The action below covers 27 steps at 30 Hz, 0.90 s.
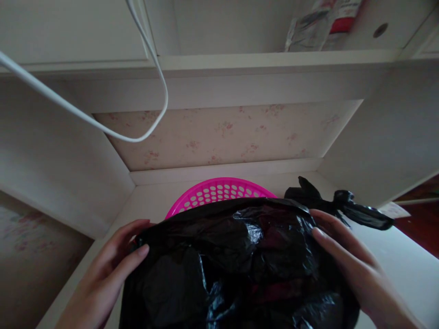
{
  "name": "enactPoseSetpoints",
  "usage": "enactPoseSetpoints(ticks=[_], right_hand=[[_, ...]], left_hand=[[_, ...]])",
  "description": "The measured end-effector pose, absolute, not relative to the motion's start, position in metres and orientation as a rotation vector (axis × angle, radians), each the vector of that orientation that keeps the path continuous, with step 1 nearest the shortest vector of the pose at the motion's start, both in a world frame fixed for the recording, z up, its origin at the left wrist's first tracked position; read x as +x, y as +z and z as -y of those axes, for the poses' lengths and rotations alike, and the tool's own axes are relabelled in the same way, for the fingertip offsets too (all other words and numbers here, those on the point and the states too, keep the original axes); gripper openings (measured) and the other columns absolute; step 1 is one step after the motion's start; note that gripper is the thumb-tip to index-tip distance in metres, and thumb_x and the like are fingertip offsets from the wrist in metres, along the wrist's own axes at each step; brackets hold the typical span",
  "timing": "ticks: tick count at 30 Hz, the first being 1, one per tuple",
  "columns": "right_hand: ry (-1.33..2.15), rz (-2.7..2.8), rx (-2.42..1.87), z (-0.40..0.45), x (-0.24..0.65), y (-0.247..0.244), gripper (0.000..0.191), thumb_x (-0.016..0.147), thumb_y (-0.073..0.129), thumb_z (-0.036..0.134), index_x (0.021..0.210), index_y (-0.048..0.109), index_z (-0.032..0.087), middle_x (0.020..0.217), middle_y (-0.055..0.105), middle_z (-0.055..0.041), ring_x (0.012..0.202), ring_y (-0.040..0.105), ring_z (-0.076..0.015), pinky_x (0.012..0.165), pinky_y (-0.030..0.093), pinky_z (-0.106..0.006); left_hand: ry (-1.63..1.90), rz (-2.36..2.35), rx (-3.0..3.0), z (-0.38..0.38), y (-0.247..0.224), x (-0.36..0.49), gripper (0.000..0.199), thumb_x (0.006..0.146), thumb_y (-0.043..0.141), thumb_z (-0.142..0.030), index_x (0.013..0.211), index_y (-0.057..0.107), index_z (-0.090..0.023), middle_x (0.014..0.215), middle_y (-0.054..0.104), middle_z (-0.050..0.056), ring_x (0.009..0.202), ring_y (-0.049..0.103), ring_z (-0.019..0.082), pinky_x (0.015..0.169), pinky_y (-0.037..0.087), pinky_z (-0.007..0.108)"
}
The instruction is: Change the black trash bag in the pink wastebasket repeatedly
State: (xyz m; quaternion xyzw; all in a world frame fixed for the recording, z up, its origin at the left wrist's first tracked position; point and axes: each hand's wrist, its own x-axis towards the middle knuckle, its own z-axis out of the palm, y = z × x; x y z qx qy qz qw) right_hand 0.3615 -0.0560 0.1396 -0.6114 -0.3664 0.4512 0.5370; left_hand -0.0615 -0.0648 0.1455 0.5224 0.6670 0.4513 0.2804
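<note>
A shiny black plastic bag [219,265] fills the lower middle of the view, its upper edge stretched between my hands. My left hand [106,269] pinches the bag's left corner between thumb and fingers. At the upper right edge, my right hand [353,265] grips the plastic in the same way. Behind the bag rises the rim of a bright pink basket [219,188] with rows of round holes. The bag covers most of that basket; faint pink shows through the thin plastic.
Crumpled black plastic pieces [343,205] lie on the white surface [387,260] beyond my right hand. A white cable [133,138] hangs in a loop at upper left. Above, a shelf [274,60] holds plastic packages [322,25]. White side panels [380,123] flank the space.
</note>
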Motion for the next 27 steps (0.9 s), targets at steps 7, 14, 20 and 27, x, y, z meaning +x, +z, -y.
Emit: enactPoseSetpoints(ticks=[7, 14, 20, 27], right_hand=[[1.068, 1.027, -1.364, 0.022, 0.367, 0.139, 0.060, 0.073, 0.089, 0.054, 0.122, 0.069, 0.027, 0.097, 0.081, -0.0060, 0.084, 0.076, -0.0211, 0.068, 0.061, -0.024], [0.801, 1.293, -1.262, 0.001, 0.365, 0.143, 0.021, 0.085, 0.075, 0.042, 0.085, 0.062, 0.025, 0.120, 0.076, -0.0058, 0.094, 0.074, -0.0221, 0.076, 0.059, -0.032], [0.615, 1.621, -1.364, -0.021, 0.366, 0.149, 0.021, 0.085, 0.061, 0.035, 0.089, 0.080, 0.028, 0.117, 0.078, -0.0043, 0.111, 0.070, -0.0275, 0.109, 0.048, -0.047], [0.786, 1.571, -1.415, -0.042, 0.348, 0.165, 0.030, 0.085, 0.069, 0.050, 0.102, 0.083, 0.030, 0.132, 0.073, -0.0023, 0.128, 0.063, -0.0297, 0.122, 0.036, -0.047]], left_hand=[[1.093, -1.758, 1.587, 0.023, 0.165, -0.050, 0.042, 0.074, 0.075, -0.063, 0.093, 0.079, -0.026, 0.095, 0.081, 0.005, 0.092, 0.075, 0.028, 0.080, 0.059, 0.031], [1.018, -1.607, 1.477, 0.001, 0.172, -0.046, 0.048, 0.074, 0.081, -0.062, 0.103, 0.078, -0.025, 0.093, 0.080, 0.005, 0.086, 0.073, 0.024, 0.072, 0.055, 0.029], [1.021, -1.625, 1.517, -0.025, 0.169, -0.045, 0.045, 0.078, 0.077, -0.065, 0.097, 0.079, -0.024, 0.094, 0.080, 0.005, 0.087, 0.071, 0.024, 0.075, 0.053, 0.031], [1.064, -1.406, 1.134, -0.054, 0.161, -0.035, 0.037, 0.068, 0.088, -0.049, 0.089, 0.077, -0.021, 0.085, 0.078, 0.004, 0.072, 0.069, 0.020, 0.062, 0.052, 0.027]])
